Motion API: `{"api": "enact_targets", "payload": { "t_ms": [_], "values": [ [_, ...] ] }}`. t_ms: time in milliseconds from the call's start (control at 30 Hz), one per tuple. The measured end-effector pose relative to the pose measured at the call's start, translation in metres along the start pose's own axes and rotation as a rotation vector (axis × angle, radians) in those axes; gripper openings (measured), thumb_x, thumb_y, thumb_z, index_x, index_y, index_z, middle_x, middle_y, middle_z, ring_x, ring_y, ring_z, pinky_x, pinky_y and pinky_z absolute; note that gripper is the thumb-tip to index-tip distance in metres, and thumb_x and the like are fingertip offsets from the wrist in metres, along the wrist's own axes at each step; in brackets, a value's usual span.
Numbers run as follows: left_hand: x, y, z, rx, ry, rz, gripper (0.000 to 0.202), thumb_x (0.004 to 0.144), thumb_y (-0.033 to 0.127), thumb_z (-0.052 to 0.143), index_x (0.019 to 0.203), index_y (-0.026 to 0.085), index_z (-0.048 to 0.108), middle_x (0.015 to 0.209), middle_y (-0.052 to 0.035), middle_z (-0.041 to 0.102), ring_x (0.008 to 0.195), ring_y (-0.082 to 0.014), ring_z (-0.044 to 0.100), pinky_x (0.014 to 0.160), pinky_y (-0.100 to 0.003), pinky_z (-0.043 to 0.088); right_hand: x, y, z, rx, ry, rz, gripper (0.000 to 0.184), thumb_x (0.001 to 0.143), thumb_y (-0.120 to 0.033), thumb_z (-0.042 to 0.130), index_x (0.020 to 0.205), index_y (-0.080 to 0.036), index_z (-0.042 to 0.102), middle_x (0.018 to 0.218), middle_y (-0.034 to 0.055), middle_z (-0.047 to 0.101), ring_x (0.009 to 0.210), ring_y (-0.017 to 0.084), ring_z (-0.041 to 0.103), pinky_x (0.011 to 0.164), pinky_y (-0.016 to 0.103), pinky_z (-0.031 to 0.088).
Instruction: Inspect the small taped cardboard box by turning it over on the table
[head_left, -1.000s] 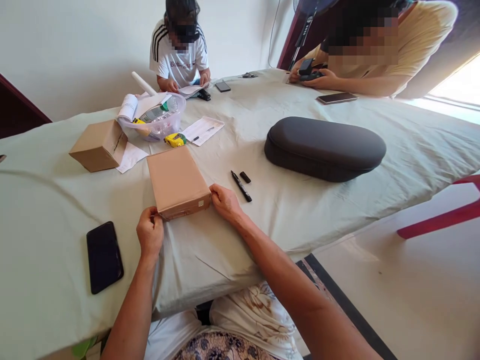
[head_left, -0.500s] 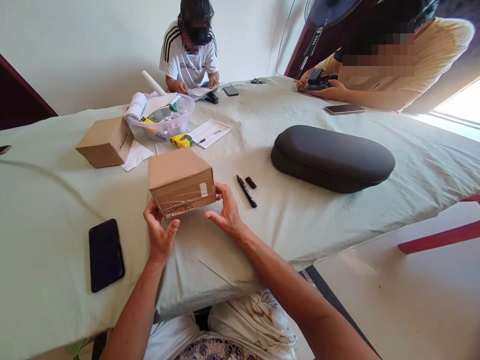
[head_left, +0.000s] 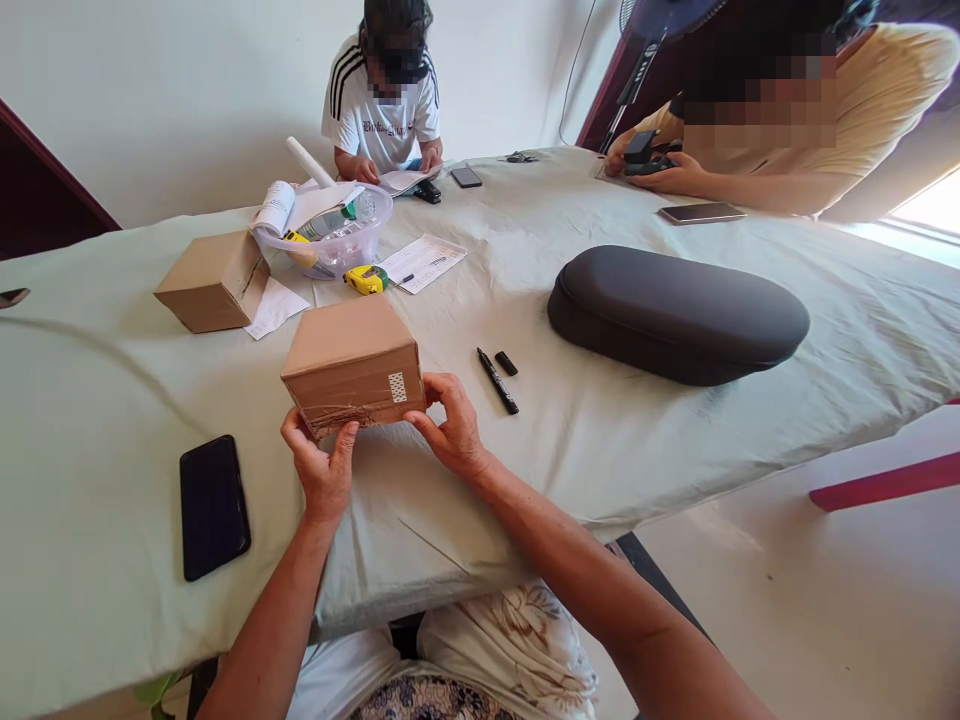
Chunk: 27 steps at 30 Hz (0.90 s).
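In the head view, I have the box [head_left: 352, 365] in both hands at the near middle of the table [head_left: 90, 420]. My left hand [head_left: 321, 470] grips its near left corner, thumb pressed on the taped near face. The other fingers go under the box and I cannot see them. My right hand [head_left: 450, 430] grips the near right corner, thumb on the lower edge and fingers curled round the side. The underside is hidden, so I cannot tell whether the far edge rests on the cloth. There is a small white label [head_left: 397, 386] on the near face, but its print is too small to read. My forearms run out of the bottom of the frame.

A dark phone [head_left: 214, 505] lies flat on the near left, well apart from my left hand. Just right of my right hand are a black marker [head_left: 497, 380] and its cap [head_left: 506, 363], a little apart from each other. Beyond them on the right lies a long dark case [head_left: 675, 315]. On the far left there is a second box [head_left: 214, 282] with a clear bowl [head_left: 337, 240] beside it, holding papers and a bottle jumbled together. A yellow tape measure [head_left: 366, 280] and a printed sheet [head_left: 424, 262] lie next to the bowl. Two other people sit at the far edge, one over papers, the other holding a dark device that I cannot make out. Nothing lies between my hands and the box.
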<state>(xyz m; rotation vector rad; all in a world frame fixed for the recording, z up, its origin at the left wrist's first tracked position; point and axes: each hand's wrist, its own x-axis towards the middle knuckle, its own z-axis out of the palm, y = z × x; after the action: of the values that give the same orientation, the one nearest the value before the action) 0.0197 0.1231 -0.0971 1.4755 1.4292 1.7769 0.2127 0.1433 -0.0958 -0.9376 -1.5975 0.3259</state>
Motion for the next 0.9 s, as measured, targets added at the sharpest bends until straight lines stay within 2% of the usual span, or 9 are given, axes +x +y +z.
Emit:
{"api": "enact_targets", "payload": {
  "t_ms": [267, 333, 400, 467, 533, 600, 700, 800, 900],
  "values": [
    [0.002, -0.002, -0.005, 0.010, 0.020, 0.081, 0.059, 0.084, 0.052, 0.070, 0.127, 0.020, 0.045, 0.121, -0.0126, 0.060, 0.111, -0.0221, 0.064, 0.095, -0.034, 0.051, 0.002, -0.004, -0.005, 0.077, -0.025, 0.073, 0.044, 0.096, -0.056, 0.051, 0.126, -0.025, 0.056, 0.097, 0.0073, 0.063, 0.086, 0.020, 0.061, 0.079, 0.039, 0.055],
    [0.003, -0.001, -0.008, 0.040, 0.021, 0.167, 0.056, 0.088, 0.050, 0.066, 0.131, 0.020, 0.046, 0.124, -0.0139, 0.060, 0.116, -0.0235, 0.063, 0.100, -0.037, 0.049, 0.001, -0.002, -0.003, 0.140, -0.034, 0.155, 0.045, 0.095, -0.058, 0.051, 0.124, -0.024, 0.055, 0.099, 0.0075, 0.063, 0.087, 0.020, 0.062, 0.079, 0.038, 0.056],
    [0.006, 0.001, -0.012, 0.069, 0.021, 0.303, 0.059, 0.089, 0.049, 0.064, 0.137, 0.020, 0.045, 0.136, -0.0166, 0.055, 0.132, -0.0276, 0.054, 0.112, -0.043, 0.041, -0.002, 0.001, 0.001, 0.228, -0.084, 0.256, 0.049, 0.092, -0.062, 0.054, 0.122, -0.023, 0.054, 0.101, 0.0076, 0.065, 0.087, 0.020, 0.064, 0.079, 0.038, 0.056],
    [0.009, 0.005, -0.014, 0.098, 0.023, 0.445, 0.064, 0.088, 0.051, 0.065, 0.141, 0.022, 0.043, 0.147, -0.0180, 0.047, 0.144, -0.0313, 0.041, 0.119, -0.050, 0.032, -0.004, 0.002, 0.004, 0.301, -0.203, 0.355, 0.055, 0.087, -0.066, 0.058, 0.119, -0.022, 0.054, 0.098, 0.0072, 0.067, 0.084, 0.020, 0.066, 0.077, 0.037, 0.057],
    [0.012, 0.011, -0.014, 0.158, 0.033, 0.546, 0.063, 0.088, 0.048, 0.067, 0.141, 0.022, 0.043, 0.150, -0.0181, 0.044, 0.147, -0.0322, 0.036, 0.120, -0.054, 0.028, -0.004, 0.002, 0.007, 0.350, -0.316, 0.437, 0.061, 0.082, -0.070, 0.062, 0.116, -0.020, 0.054, 0.093, 0.0072, 0.069, 0.081, 0.021, 0.068, 0.072, 0.036, 0.057],
    [0.014, 0.019, -0.012, 0.244, 0.028, 0.597, 0.057, 0.090, 0.040, 0.065, 0.140, 0.022, 0.043, 0.149, -0.0183, 0.046, 0.147, -0.0313, 0.035, 0.120, -0.055, 0.028, -0.003, 0.001, 0.008, 0.410, -0.375, 0.508, 0.061, 0.081, -0.072, 0.062, 0.111, -0.019, 0.054, 0.089, 0.0073, 0.070, 0.077, 0.022, 0.069, 0.067, 0.035, 0.057],
    [0.015, 0.030, -0.008, 0.342, -0.023, 0.629, 0.051, 0.093, 0.034, 0.061, 0.139, 0.020, 0.044, 0.146, -0.0192, 0.049, 0.150, -0.0313, 0.032, 0.119, -0.056, 0.029, 0.000, 0.000, 0.006, 0.538, -0.386, 0.592, 0.056, 0.084, -0.070, 0.060, 0.108, -0.020, 0.051, 0.077, 0.0031, 0.069, 0.065, 0.020, 0.068, 0.059, 0.033, 0.056],
    [0.014, 0.036, -0.006, 0.367, -0.058, 0.640, 0.053, 0.090, 0.031, 0.065, 0.138, 0.019, 0.044, 0.145, -0.0200, 0.051, 0.149, -0.0318, 0.033, 0.118, -0.057, 0.031, 0.002, 0.000, 0.002, 0.617, -0.353, 0.649, 0.061, 0.082, -0.065, 0.065, 0.120, -0.022, 0.045, 0.071, -0.0019, 0.068, 0.059, 0.018, 0.068, 0.053, 0.028, 0.053],
    [0.013, 0.038, -0.007, 0.361, -0.059, 0.610, 0.058, 0.086, 0.034, 0.070, 0.136, 0.018, 0.044, 0.143, -0.0214, 0.052, 0.148, -0.0326, 0.034, 0.118, -0.057, 0.032, 0.004, -0.002, 0.000, 0.633, -0.330, 0.688, 0.077, 0.081, -0.059, 0.070, 0.139, -0.023, 0.032, 0.068, -0.0051, 0.067, 0.057, 0.017, 0.069, 0.050, 0.025, 0.050]
  ]
}}
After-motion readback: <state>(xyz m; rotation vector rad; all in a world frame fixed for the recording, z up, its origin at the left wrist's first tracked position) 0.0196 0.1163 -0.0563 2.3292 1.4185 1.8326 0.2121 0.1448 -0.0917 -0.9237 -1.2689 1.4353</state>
